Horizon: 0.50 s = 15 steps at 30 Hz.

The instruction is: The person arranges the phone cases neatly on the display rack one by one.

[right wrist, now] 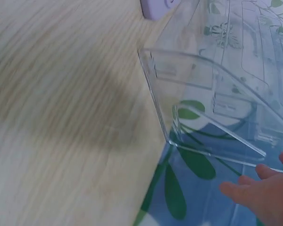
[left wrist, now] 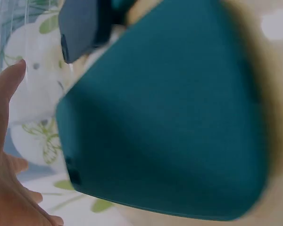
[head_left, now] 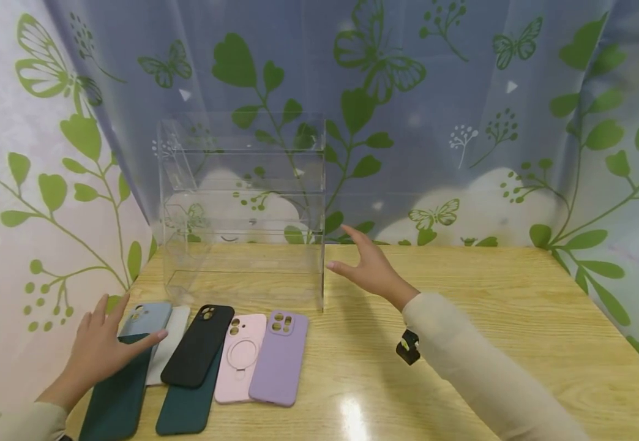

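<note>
My left hand (head_left: 99, 349) hovers with spread fingers over the phone cases at the table's left, nearest a dark teal case (head_left: 118, 398); a light blue case (head_left: 154, 315) and a white one (head_left: 168, 349) lie partly under it. In the left wrist view that teal case (left wrist: 170, 117) fills most of the picture. A clear acrylic tiered rack (head_left: 322, 275) stands behind the cases. Beside its right side my right hand (head_left: 374, 269) holds nothing, thumb and fingers apart. The right wrist view shows this hand (right wrist: 264, 193) close to the rack's side panel (right wrist: 188, 70); contact cannot be told.
A black case (head_left: 201, 349) overlaps another teal case (head_left: 187, 407). Right of them a pink case (head_left: 231, 383) with a ring lies partly under a purple case (head_left: 281, 367). Leaf-and-butterfly curtains (head_left: 435, 122) border the wooden table (head_left: 490, 306) at the back and sides.
</note>
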### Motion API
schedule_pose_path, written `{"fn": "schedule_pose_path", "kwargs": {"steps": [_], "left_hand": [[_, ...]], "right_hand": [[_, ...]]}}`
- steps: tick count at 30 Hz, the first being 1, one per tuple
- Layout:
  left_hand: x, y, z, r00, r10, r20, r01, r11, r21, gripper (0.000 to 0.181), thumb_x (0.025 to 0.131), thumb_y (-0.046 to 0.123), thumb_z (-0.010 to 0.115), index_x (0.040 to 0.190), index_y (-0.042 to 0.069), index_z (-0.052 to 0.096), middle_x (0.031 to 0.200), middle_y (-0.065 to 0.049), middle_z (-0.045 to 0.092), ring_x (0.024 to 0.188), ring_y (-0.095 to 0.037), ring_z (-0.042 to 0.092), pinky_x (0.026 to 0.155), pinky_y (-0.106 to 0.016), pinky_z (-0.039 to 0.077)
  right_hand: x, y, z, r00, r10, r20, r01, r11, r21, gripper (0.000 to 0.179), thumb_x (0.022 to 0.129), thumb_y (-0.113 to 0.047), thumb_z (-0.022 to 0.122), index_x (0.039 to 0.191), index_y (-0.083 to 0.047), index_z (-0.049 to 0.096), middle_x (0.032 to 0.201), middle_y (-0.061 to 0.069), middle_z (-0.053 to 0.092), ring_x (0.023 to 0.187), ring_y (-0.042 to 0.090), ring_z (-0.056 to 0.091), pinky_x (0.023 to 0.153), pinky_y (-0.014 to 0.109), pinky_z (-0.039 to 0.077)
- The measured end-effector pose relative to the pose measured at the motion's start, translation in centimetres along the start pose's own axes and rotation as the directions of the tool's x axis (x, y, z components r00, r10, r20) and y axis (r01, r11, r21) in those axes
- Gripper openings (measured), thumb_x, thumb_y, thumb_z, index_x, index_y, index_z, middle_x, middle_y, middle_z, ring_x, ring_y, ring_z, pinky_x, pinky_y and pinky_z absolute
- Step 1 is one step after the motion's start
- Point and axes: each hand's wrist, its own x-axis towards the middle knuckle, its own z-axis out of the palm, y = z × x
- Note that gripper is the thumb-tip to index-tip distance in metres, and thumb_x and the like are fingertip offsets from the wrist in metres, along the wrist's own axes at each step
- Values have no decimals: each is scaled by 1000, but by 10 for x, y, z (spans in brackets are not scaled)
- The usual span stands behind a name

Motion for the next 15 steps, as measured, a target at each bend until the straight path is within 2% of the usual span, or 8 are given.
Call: {"fn": "schedule_pose_path", "kwargs": {"steps": [5, 9, 15], "left_hand": [[-14, -13, 7, 998, -66, -18, 66, 997, -50, 109, 77, 56, 71, 146, -11, 20, 141, -49, 12, 120, -69, 20, 92, -75, 19], [-23, -19, 11, 994, -111, -20, 109, 992, -58, 107, 78, 55, 71, 145, -13, 23, 138, -49, 18, 118, -68, 25, 89, -75, 23], [-30, -21, 14, 989, -145, 22, 146, 988, -60, 107, 78, 55, 72, 145, -13, 23, 134, -47, 26, 111, -67, 32, 84, -74, 30]], "right_hand": [[8, 0, 15, 998, 42, -54, -38, 995, 89, 88, 86, -43, 69, 154, -18, 19, 157, 10, 23, 142, 34, 25, 109, 55, 28], [14, -2, 23, 995, 62, -79, -50, 988, 145, 85, 87, -37, 70, 153, -17, 21, 156, 11, 25, 140, 34, 30, 106, 53, 35], [21, -6, 30, 994, 86, -64, -66, 962, 265, 81, 88, -32, 70, 153, -18, 24, 154, 12, 28, 139, 33, 33, 102, 48, 42]]}}
